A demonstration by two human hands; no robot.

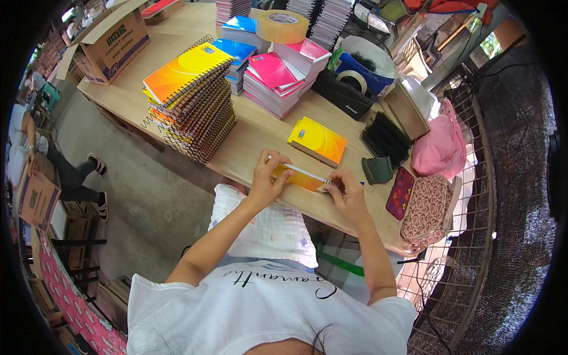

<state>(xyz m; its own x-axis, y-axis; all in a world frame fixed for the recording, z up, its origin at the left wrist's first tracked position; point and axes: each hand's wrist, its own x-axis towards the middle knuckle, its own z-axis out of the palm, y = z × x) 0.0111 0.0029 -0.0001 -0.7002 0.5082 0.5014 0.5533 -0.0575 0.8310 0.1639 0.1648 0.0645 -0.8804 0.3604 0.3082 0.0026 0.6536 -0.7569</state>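
Near the table's front edge I hold a small notebook (301, 180) with a yellow-orange cover. A pale, narrow edge runs along its far side, between my hands. My left hand (269, 182) grips its left end, thumb and fingers closed on it. At the right end, my right hand (348, 192) is closed with its fingertips on the dark wire coil (327, 181); they partly hide that corner. Just beyond lies a short stack of similar yellow-orange notebooks (319, 142). To the left rises a tall stack of spiral notebooks (192, 68) with loose wire ends sticking out.
Pink notebook stacks (275, 89) and blue ones (242, 29) stand farther back, topped by a tape roll (283, 26). A black tape dispenser (343, 94), black coils (386, 139), a phone (400, 192) and a patterned pouch (432, 207) line the right. A carton (112, 44) sits far left.
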